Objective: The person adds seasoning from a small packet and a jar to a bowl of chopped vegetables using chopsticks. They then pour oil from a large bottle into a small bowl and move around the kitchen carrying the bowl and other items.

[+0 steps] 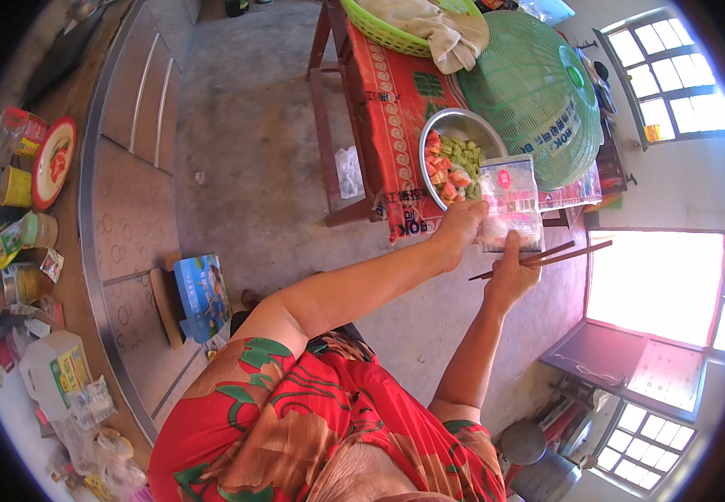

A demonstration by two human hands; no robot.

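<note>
My left hand point(463, 231) pinches the left edge of a clear plastic packet point(509, 180) with pink print and pale contents low inside it. My right hand point(510, 276) is closed around a pair of brown chopsticks point(576, 253), and its raised finger touches the packet's lower part. Just beyond the packet, on the table, stands a steel bowl point(465, 115). Chopped tomato point(439, 161) fills its left side and cut green vegetable pieces point(461, 156) its right. The packet hides part of the bowl's near right rim.
A red cloth covers the table point(383, 92). On it are a green mesh food cover point(538, 92) and a yellow-green basket point(383, 32) with a pale cloth. Along the left runs a counter point(86, 251) with jars and a white jug point(48, 372). A blue box point(202, 293) stands beside it.
</note>
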